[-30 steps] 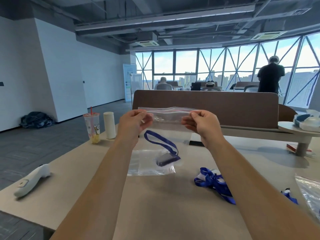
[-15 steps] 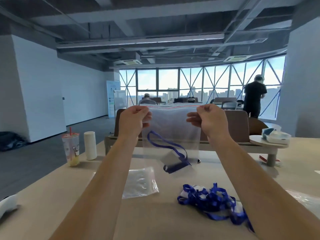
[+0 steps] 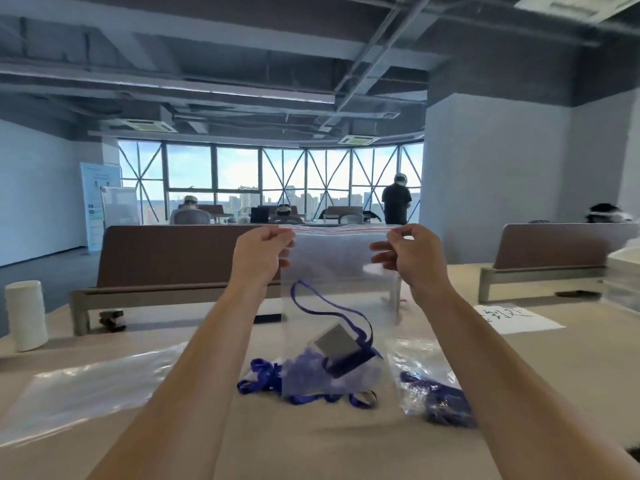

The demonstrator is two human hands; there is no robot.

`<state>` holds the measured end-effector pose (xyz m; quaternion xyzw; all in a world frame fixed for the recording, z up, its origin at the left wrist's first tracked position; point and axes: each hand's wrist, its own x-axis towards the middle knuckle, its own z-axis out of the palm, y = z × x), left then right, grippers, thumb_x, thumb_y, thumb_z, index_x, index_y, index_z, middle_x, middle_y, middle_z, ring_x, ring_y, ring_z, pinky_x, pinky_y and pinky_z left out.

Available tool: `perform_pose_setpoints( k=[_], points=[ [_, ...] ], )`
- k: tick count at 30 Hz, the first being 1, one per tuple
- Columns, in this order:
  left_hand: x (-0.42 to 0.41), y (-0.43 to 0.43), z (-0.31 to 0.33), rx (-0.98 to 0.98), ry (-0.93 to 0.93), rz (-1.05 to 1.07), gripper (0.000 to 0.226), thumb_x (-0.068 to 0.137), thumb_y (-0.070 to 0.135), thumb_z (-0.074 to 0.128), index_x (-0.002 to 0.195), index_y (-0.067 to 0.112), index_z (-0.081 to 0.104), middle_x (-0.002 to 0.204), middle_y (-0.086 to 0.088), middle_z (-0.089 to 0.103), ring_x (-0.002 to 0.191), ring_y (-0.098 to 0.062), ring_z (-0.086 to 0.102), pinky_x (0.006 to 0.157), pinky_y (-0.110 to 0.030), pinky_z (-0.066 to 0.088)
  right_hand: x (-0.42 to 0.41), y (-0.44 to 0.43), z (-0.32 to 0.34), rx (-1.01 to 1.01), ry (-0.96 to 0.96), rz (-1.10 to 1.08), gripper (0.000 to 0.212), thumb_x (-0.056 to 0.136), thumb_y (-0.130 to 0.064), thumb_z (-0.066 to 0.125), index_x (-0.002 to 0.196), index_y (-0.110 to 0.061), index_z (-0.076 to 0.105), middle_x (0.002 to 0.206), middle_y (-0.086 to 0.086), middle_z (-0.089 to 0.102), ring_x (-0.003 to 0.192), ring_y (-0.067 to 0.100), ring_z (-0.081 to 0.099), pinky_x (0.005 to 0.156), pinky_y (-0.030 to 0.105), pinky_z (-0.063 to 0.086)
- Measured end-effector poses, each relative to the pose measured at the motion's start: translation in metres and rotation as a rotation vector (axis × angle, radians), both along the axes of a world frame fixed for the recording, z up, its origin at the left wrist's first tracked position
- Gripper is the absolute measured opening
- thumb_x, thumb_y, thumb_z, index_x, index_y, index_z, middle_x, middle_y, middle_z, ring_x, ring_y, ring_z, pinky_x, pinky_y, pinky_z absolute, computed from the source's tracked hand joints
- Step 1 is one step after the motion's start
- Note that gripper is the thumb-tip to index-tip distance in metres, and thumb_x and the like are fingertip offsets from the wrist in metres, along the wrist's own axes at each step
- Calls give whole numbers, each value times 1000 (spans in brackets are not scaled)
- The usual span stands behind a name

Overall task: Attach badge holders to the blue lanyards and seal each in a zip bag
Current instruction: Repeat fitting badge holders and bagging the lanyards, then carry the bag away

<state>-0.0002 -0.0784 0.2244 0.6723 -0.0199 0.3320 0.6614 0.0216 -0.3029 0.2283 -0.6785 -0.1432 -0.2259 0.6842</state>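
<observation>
- Presently, the left hand (image 3: pixel 258 258) pinches a clear zip bag (image 3: pixel 341 271) at the bag's 10 o'clock corner, with thumb and fingers curled onto the zip strip.
- The right hand (image 3: pixel 414 261) grasps the opposite top corner, at 2 o'clock, in the same manner. The strip runs taut and level between the two hands.
- The zip bag hangs upright above the table (image 3: pixel 311 445), its lower edge near the tabletop. Contact with the table cannot be determined.
- Whether the zip strip is pressed closed along its length cannot be determined.
- Inside the bag, a blue lanyard (image 3: pixel 322 306) loops from mid-height down toward 5 o'clock.
- A badge holder (image 3: pixel 337 341) lies tilted at the bottom of the bag, at the lanyard's lower end. The joint between them is too small to verify.
- Loose lanyards (image 3: pixel 263 370) lie heaped on the table behind the bag's bottom edge, spilling out toward 8 o'clock.
- A second zip bag (image 3: pixel 436 400) holding blue material lies on the table at 4 o'clock of the held bag, beside the right forearm.
- An empty zip bag (image 3: pixel 86 393) lies flat at 8 o'clock, well apart from the held bag.
- A white cylinder (image 3: pixel 27 315) stands upright at 9 o'clock on the table.
- A paper sheet (image 3: pixel 516 318) with handwriting lies at 3 o'clock.
</observation>
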Motion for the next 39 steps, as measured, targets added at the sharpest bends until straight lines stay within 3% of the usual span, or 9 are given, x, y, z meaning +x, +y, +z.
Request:
perform_pose_setpoints(
  k=[5, 12, 18, 24, 27, 31, 34, 39],
  points=[
    [1, -58, -17, 93, 31, -77, 13, 93, 17, 66, 89, 7, 72, 74, -7, 67, 64, -16, 59, 64, -30, 54, -10, -64, -12, -37, 7, -100, 13, 102, -15, 48, 91, -16, 54, 82, 8, 76, 60, 25, 71, 51, 26, 50],
    [19, -120, -34, 219, 28, -167, 13, 96, 11, 61, 88, 5, 69, 70, -8, 64, 57, -13, 57, 51, -20, 52, -14, -132, -22, -56, 42, -210, 7, 101, -16, 52, 96, -11, 55, 76, 3, 76, 53, 20, 68, 46, 21, 47],
    [66, -157, -47, 316, 39, -161, 11, 93, 11, 61, 87, 5, 69, 67, -5, 65, 52, -10, 54, 51, -25, 48, 31, -169, -40, -65, 116, -264, 11, 99, -14, 51, 89, -12, 54, 78, 5, 77, 49, 20, 65, 42, 22, 39],
    [139, -173, -75, 427, 140, -80, 13, 93, 17, 62, 83, 11, 69, 77, -5, 67, 70, -18, 57, 66, -31, 44, 103, -188, -70, -223, 188, -373, 8, 95, -17, 57, 89, -12, 58, 75, 0, 76, 39, 6, 50, 45, 25, 36],
    [174, -177, -95, 544, 208, -40, 12, 94, 22, 61, 88, 15, 69, 83, -1, 67, 77, -18, 59, 62, -29, 41, 143, -192, -91, -386, 187, -460, 10, 95, -19, 60, 90, -12, 65, 73, 0, 72, 56, 6, 58, 55, 25, 44],
    [217, -183, -125, 692, 263, -30, 12, 94, 20, 60, 86, 15, 68, 82, 0, 66, 76, -19, 60, 63, -29, 40, 195, -200, -130, -527, 255, -518, 12, 91, -24, 64, 81, -18, 67, 80, 3, 72, 77, 23, 67, 76, 38, 55],
    [246, -183, -151, 757, 327, -95, 15, 93, 16, 58, 82, 15, 67, 80, 1, 67, 77, -19, 62, 66, -30, 44, 221, -201, -156, -593, 302, -515, 11, 91, -23, 63, 81, -18, 65, 83, 1, 68, 83, 24, 64, 79, 35, 51],
    [274, -182, -192, 915, 434, -173, 12, 96, 19, 55, 86, 17, 62, 88, 2, 67, 83, -17, 62, 68, -30, 46, 244, -201, -201, -693, 406, -427, 13, 91, -14, 63, 90, -5, 71, 89, 10, 71, 86, 24, 65, 74, 27, 46]
  ],
)
